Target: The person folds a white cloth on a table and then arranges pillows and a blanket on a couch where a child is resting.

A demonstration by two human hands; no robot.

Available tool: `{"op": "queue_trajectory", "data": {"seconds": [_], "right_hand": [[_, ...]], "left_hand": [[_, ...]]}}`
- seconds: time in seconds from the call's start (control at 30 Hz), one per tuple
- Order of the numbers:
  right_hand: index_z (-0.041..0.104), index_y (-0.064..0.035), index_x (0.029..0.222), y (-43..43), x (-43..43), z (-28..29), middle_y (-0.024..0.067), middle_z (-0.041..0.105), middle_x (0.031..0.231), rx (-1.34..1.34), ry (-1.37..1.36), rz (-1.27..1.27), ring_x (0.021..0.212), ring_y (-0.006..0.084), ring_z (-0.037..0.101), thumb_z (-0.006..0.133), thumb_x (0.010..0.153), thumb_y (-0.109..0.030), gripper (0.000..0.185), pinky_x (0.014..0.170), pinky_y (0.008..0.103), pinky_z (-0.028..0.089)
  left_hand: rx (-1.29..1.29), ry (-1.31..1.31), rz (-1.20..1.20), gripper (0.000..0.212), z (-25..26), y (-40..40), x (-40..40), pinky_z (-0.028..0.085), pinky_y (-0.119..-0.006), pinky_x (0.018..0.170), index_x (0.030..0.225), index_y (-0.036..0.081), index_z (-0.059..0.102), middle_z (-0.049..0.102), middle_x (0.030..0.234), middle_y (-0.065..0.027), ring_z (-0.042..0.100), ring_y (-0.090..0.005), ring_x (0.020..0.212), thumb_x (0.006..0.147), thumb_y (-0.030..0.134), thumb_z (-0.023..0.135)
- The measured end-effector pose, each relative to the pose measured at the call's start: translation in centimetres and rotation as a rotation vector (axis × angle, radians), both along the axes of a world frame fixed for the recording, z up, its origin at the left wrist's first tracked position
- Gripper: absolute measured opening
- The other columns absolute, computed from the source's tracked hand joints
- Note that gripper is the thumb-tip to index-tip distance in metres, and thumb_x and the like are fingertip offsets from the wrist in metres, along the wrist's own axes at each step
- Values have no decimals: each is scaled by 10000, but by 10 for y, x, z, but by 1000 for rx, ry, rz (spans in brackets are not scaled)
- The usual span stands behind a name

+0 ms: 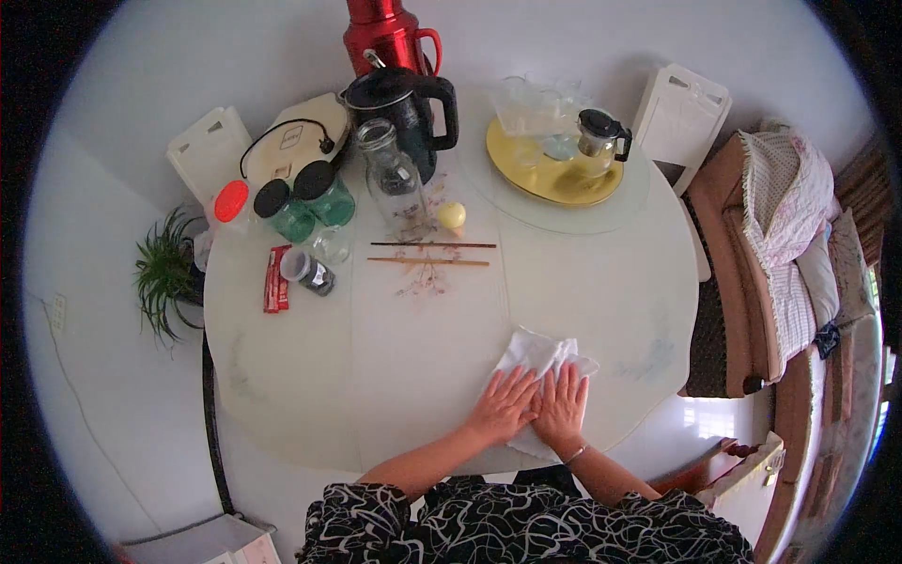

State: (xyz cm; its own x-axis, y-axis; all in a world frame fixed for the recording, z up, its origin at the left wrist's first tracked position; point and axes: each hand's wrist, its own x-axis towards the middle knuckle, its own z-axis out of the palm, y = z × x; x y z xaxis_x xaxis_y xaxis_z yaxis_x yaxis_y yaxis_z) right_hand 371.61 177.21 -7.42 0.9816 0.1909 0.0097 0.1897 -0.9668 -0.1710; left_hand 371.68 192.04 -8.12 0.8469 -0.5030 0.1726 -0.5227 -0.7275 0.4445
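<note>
My left hand (502, 410) lies flat on a white cloth (539, 347), fingers spread. Beside it my right hand (561, 410) presses on the same cloth, also palm down, a bracelet around its wrist. The two hands touch near the thumbs. The cloth is spread with creases on the pale glass-topped table (296, 395), near its front edge. Beyond the hands, two chopsticks, a dark one (433, 245) and a lighter one (428, 261), lie side by side. Behind these stand a clear glass bottle (394, 187) and a small pale yellow ball-shaped object (452, 215).
A black electric kettle (394, 106) and red thermos (387, 39) stand at the back. At left are green jars with black lids (314, 180), a red-lidded jar (231, 201), a small container (310, 271) and red sachets (276, 278). A gold tray (550, 185) bears a glass teapot (600, 144).
</note>
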Motion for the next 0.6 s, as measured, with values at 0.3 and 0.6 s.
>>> {"op": "queue_trajectory", "data": {"seconds": [0.3, 0.6], "right_hand": [[341, -37, 1264, 48, 104, 8, 186, 297, 1322, 30, -120, 75, 1250, 325, 226, 392, 839, -269, 487, 1018, 488, 146], [428, -52, 1207, 39, 8, -3, 167, 363, 1281, 100, -122, 204, 1215, 306, 298, 454, 816, -307, 467, 977, 510, 219]], "left_hand": [[18, -87, 300, 444, -4, 26, 79, 169, -460, 1020, 1221, 70, 430, 359, 1318, -81, 274, -250, 1248, 874, 341, 376], [133, 62, 204, 474, 12, 33, -17, 185, -480, 1008, 1223, 47, 418, 343, 1325, -104, 271, -286, 1246, 839, 323, 448]]}}
